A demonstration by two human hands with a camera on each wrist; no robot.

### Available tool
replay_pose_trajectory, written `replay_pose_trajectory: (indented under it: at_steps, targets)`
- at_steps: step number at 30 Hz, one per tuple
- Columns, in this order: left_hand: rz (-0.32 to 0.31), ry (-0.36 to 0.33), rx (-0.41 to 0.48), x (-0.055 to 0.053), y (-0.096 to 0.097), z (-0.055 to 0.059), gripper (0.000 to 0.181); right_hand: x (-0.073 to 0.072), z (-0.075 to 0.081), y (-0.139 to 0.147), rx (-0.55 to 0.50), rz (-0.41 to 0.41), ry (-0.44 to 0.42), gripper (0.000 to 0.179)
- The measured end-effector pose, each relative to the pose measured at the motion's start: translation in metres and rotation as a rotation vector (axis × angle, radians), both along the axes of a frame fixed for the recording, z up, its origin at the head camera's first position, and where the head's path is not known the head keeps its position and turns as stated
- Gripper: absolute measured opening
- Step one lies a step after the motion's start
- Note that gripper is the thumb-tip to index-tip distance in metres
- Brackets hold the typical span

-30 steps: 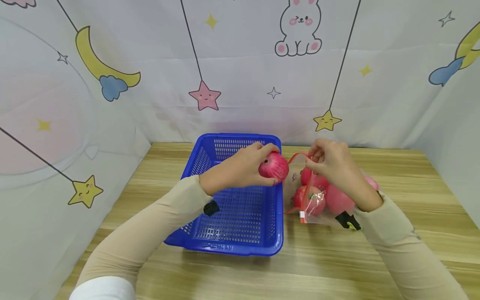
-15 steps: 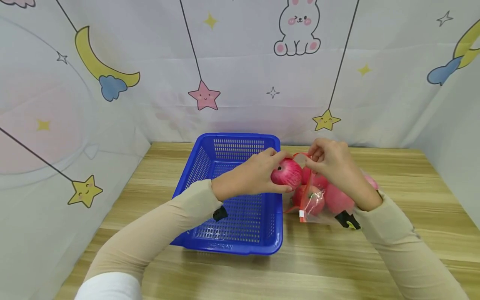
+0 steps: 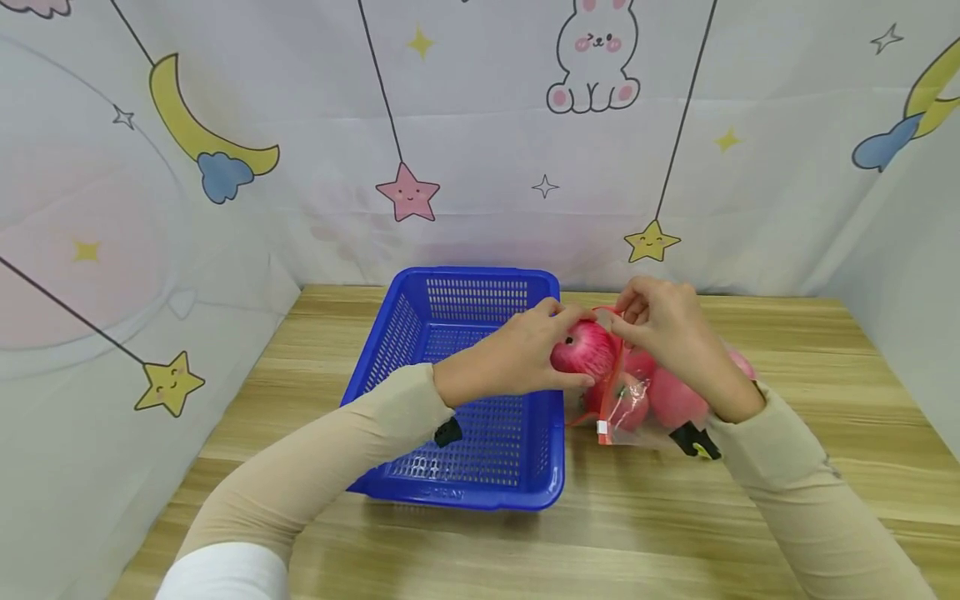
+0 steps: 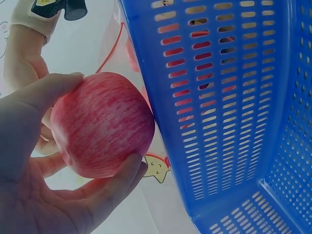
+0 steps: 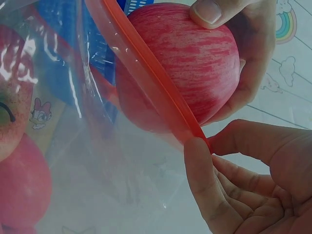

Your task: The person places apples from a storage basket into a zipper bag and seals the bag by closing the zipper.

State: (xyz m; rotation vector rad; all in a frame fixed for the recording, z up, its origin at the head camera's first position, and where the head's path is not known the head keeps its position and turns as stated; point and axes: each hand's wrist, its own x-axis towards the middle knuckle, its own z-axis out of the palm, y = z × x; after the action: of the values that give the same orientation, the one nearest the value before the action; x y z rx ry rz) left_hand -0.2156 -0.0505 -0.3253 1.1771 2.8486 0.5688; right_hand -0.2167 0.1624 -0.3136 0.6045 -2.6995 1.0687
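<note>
My left hand (image 3: 528, 350) grips a red streaked apple (image 4: 105, 124), thumb on one side and fingers on the other. The apple is at the mouth of a clear zip bag (image 3: 652, 435), partly behind the bag's red edge in the right wrist view. With thumb and forefinger, my right hand (image 3: 663, 321) pinches that red zip edge (image 5: 165, 87) and holds it up. Several red and pink fruits (image 3: 678, 398) lie inside the bag; one (image 5: 7, 105) shows a dark stem.
Left of the bag stands a blue perforated basket (image 3: 480, 497), its right wall next to the bag's mouth. Both rest on a wood-grain table (image 3: 637, 533). Behind hangs a white cloth (image 3: 487, 117) printed with stars, moons and a rabbit.
From over the basket's right side, my left hand has carried the apple rightward to the bag's mouth. My right hand keeps its place, still pinching the red edge.
</note>
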Motion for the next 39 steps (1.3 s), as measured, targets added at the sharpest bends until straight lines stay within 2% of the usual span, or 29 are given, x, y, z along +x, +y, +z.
replay_pose_trajectory:
  at_steps: [6, 16, 27, 33, 36, 39]
  targets:
    - [0.001, -0.016, 0.048, 0.001, 0.003, -0.003, 0.072, 0.0, 0.0, 0.001, -0.001, 0.002, -0.012, 0.018]
    - [-0.006, -0.048, 0.065, 0.002, 0.006, -0.007, 0.074, 0.001, 0.001, 0.002, -0.004, -0.002, -0.029, 0.015]
    - [-0.01, -0.004, 0.101, 0.001, 0.009, -0.012, 0.072, 0.004, 0.003, 0.004, -0.017, 0.006, -0.012, 0.018]
    - [0.002, -0.037, 0.135, 0.003, 0.011, -0.014, 0.074, 0.003, 0.003, 0.004, -0.028, 0.007, -0.012, 0.019]
    - [-0.012, -0.055, 0.144, 0.003, 0.011, -0.015, 0.073, 0.003, 0.003, 0.005, -0.018, 0.0, -0.007, 0.018]
    - [-0.052, -0.053, 0.138, 0.003, 0.011, -0.017, 0.062, 0.003, 0.004, 0.005, -0.013, -0.003, -0.009, 0.014]
